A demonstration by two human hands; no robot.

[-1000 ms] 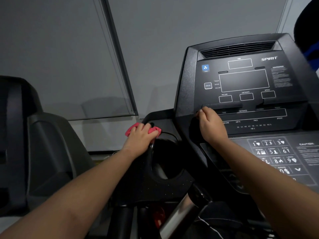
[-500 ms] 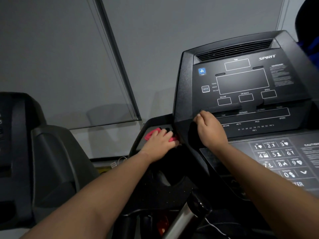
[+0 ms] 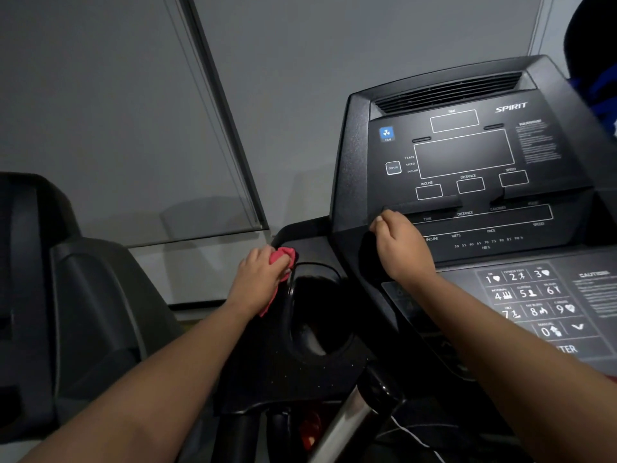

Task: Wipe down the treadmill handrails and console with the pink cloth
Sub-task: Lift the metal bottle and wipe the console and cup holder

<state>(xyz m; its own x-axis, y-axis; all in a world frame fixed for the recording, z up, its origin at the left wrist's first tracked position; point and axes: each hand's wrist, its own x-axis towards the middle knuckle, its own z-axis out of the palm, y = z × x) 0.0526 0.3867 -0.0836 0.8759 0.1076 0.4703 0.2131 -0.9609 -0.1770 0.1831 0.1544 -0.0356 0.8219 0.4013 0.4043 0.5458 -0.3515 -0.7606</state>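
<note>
The treadmill console (image 3: 467, 168) is rigid, fixed plastic, probably slick on its printed face, and should take firm pressure. Left of it, the cup-holder wing (image 3: 300, 379) looks equally hard and glossy. The right hand (image 3: 402, 250) sets curled knuckles against the console under its ledge, nothing visible in its grip. The left hand (image 3: 258, 284) presses the pink cloth (image 3: 283, 256) onto the wing's rear rim, grip wrapped round the wad. Soft, light and limp, the cloth handles best bunched in the palm.
</note>
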